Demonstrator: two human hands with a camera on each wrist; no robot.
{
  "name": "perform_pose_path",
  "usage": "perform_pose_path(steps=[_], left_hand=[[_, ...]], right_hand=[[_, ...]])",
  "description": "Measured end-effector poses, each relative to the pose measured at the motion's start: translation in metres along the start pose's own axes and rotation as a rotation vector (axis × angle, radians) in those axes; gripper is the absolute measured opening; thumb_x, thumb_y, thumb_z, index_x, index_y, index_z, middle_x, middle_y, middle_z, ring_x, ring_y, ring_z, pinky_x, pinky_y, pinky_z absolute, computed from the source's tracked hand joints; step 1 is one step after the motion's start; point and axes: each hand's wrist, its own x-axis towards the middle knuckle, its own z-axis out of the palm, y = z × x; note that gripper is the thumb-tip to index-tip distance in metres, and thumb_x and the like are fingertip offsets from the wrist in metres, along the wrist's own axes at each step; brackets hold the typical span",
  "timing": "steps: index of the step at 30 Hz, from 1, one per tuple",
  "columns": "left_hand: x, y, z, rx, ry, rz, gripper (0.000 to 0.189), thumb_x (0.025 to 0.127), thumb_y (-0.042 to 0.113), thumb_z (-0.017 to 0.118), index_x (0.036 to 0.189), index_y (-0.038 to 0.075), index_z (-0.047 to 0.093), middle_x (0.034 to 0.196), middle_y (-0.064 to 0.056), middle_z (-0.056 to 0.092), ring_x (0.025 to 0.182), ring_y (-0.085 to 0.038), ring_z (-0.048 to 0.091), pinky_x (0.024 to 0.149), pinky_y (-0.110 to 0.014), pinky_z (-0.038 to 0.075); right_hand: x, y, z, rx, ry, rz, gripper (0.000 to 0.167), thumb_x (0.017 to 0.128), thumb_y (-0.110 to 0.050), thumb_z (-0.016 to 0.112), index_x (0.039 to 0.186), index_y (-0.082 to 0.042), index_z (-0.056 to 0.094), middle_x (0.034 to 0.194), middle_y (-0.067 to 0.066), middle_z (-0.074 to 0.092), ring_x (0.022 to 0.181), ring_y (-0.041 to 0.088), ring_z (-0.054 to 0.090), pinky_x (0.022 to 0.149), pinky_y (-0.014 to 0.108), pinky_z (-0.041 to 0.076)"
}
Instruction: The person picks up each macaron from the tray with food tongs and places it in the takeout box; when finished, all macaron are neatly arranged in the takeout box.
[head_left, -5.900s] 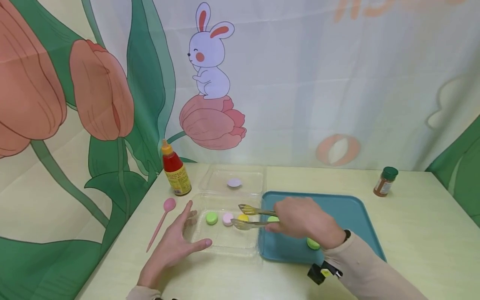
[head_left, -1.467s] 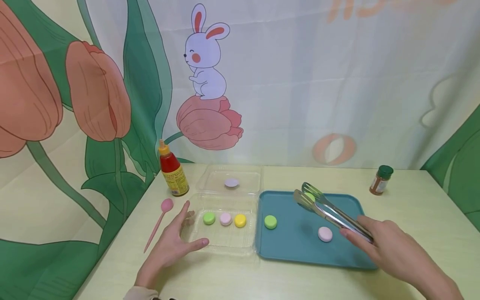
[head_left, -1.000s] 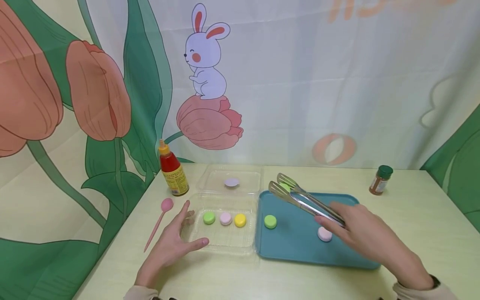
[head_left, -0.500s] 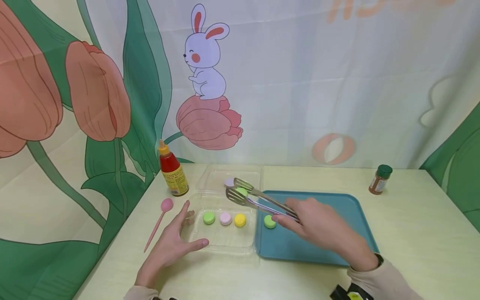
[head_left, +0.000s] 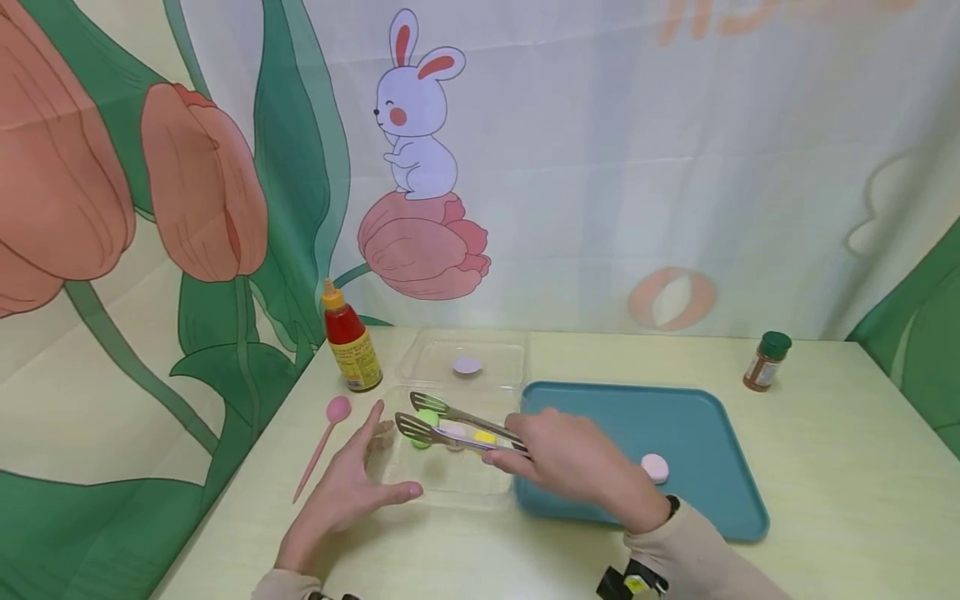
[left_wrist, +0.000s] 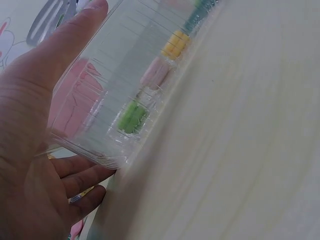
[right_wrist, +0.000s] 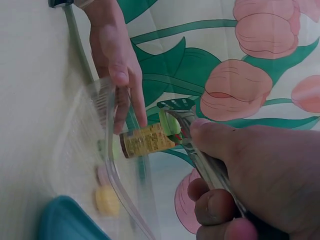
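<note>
My right hand [head_left: 573,462] grips metal tongs [right_wrist: 202,162], whose tips pinch a green macaron [right_wrist: 170,123] above the left part of a clear plastic container [head_left: 457,492]. In the head view the tongs overlap the row inside the container: a second green macaron [left_wrist: 132,117], a pink one [left_wrist: 155,72] and a yellow one [left_wrist: 176,45]. My left hand [head_left: 356,483] rests at the container's left side, thumb stretched along the front wall and fingers spread on the far side. To the right, a pale pink macaron [head_left: 655,468] lies on the blue tray [head_left: 705,496], partly covered by my right arm.
The container's lid [head_left: 427,358], with a lilac oval on it, lies folded back behind. A red sauce bottle [head_left: 352,342] and a pink spoon [head_left: 324,442] are at the left. A green-capped spice jar [head_left: 767,361] stands at the back right.
The right hand has carried the green macaron in the tongs leftward from over the tray to over the container. The tray's other green macaron is now hidden behind that hand. The left hand stays put.
</note>
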Motion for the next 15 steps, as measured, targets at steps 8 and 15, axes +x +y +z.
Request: perform_pose_path(steps=[8,15], left_hand=[[0.000,0.000,0.001,0.002,-0.003,0.007,0.142,0.077,0.051,0.103,0.181,0.026,0.010,0.178,-0.014,0.041,0.163,-0.040,0.040,0.134,-0.067,0.024],[0.001,-0.001,0.001,0.011,0.000,0.003,0.142,0.076,0.051,0.103,0.181,0.026,0.010,0.178,-0.013,0.041,0.166,-0.039,0.035,0.135,-0.067,0.022]], right_hand=[[0.018,-0.012,0.019,-0.043,-0.090,0.003,0.038,0.109,-0.046,0.072,0.086,-0.017,0.065,0.066,-0.005,0.052,0.056,0.010,0.049,0.050,0.032,0.041],[0.028,-0.025,0.028,-0.128,-0.105,0.007,0.047,0.106,-0.049,0.076,0.073,-0.019,0.059,0.062,-0.006,0.048,0.053,0.011,0.046,0.050,0.037,0.045]])
